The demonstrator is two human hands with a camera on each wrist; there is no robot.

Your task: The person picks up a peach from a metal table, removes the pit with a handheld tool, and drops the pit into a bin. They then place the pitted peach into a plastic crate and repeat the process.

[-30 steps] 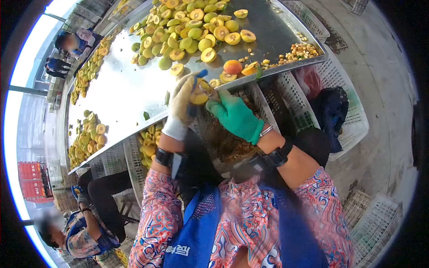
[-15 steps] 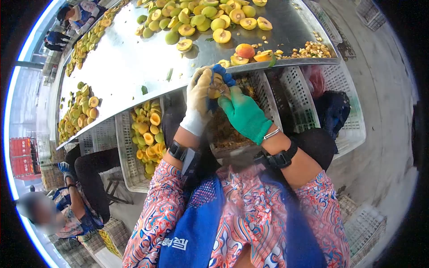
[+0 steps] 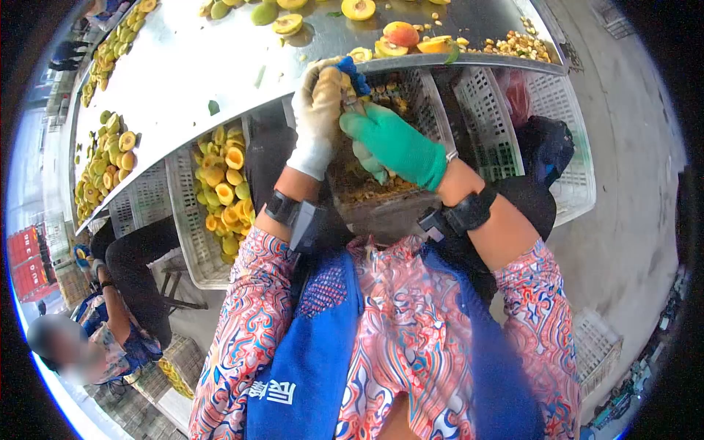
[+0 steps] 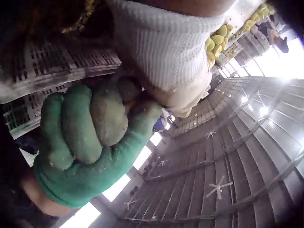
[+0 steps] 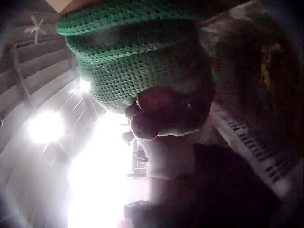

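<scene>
My left hand (image 3: 317, 103), in a cream glove with blue fingertips, grips a yellowish piece of fruit (image 3: 347, 86) over the crate at the table's edge. The fruit is mostly covered by the fingers. My right hand (image 3: 400, 143), in a green glove, is curled round a small tool whose metal end (image 3: 354, 107) meets the fruit. In the left wrist view the green fingers (image 4: 80, 126) are bent tightly, right against the cream glove (image 4: 183, 92). A brownish handle (image 5: 159, 100) shows inside the green glove in the dim right wrist view.
Halved fruits (image 3: 286, 25) and a heap of pits (image 3: 517, 48) lie on the metal table (image 3: 183, 73). A crate of fruit halves (image 3: 224, 183) stands below, left of a crate (image 3: 429, 110) under my hands. Another person (image 3: 110, 323) sits at the left.
The head view has shifted, so the table sits higher and further left in it. Both hands stay together at the fruit; the fruit, plainly visible before, is now more covered by the fingers.
</scene>
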